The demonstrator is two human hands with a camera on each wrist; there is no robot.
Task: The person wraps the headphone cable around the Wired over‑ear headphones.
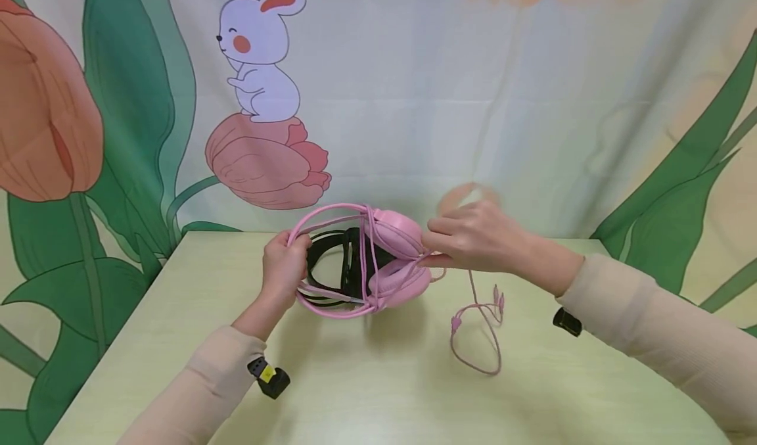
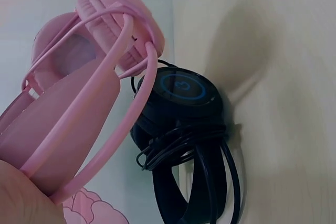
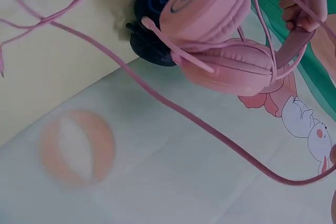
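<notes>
My left hand point(image 1: 282, 267) grips the headband of a pink headset point(image 1: 399, 290), holding it above the table. The headset's pink cable is wound around the ear cups and headband, as the left wrist view also shows. To the right of the cups, my right hand point(image 1: 479, 238) pinches the cable with curled fingers. From there the loose cable end point(image 1: 497, 346) hangs down with its splitter and plugs. In the right wrist view, a length of cable point(image 3: 178, 108) runs from the right hand, which barely shows at the edge.
A black headset point(image 2: 181, 108) with its own black cable wrapped around it lies on the pale table point(image 1: 355, 392), beneath the pink one. Behind the table hangs a printed cloth point(image 1: 408, 103) with a rabbit and tulips. Both sleeves carry small black devices.
</notes>
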